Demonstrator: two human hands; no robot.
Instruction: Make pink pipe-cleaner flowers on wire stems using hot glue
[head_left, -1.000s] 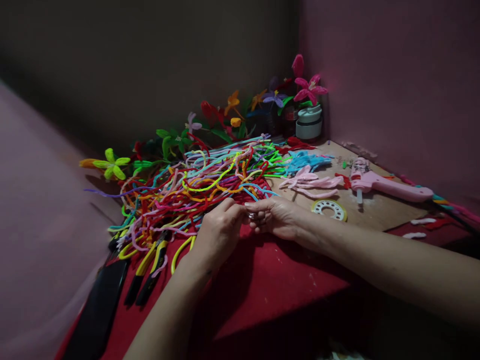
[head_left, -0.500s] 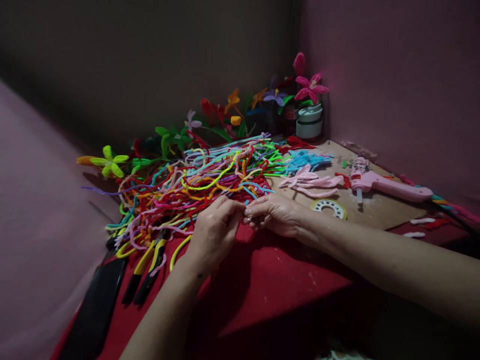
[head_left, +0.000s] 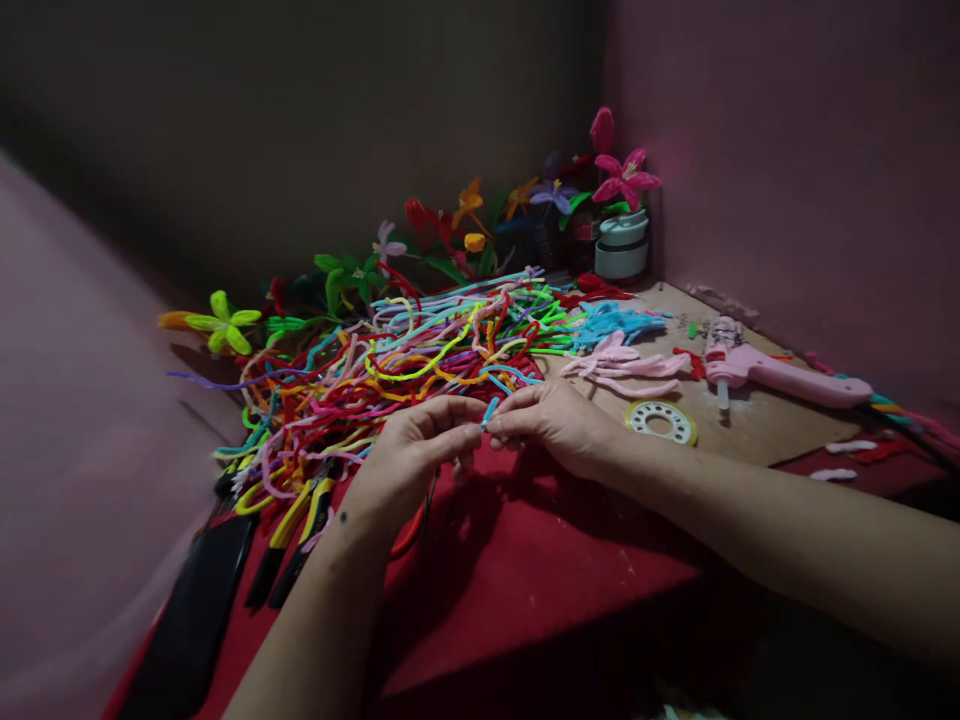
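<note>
A short light-blue piece of pipe cleaner [head_left: 490, 411] stands up between the fingertips of both hands. My left hand [head_left: 420, 445] pinches it from the left with thumb and forefinger. From the other side, my right hand [head_left: 556, 425] grips it with closed fingertips. The lower end of the piece is hidden by the fingers. Just behind the hands lies a tangled heap of colourful pipe cleaners [head_left: 420, 345]. Below them is the red table cover [head_left: 540, 560].
A pink glue gun [head_left: 795, 375] lies on a brown board [head_left: 750, 435] at right, near a tape roll [head_left: 660, 424]. Pliers with yellow-black handles [head_left: 281, 545] and a black phone-like slab [head_left: 199, 610] lie at left. Pipe-cleaner flowers [head_left: 223, 322] line the back by a lidded cup [head_left: 621, 245].
My left hand has shifted slightly left and opened out its grip into a thumb-and-forefinger pinch. More of the blue pipe cleaner now shows. The view has moved a little.
</note>
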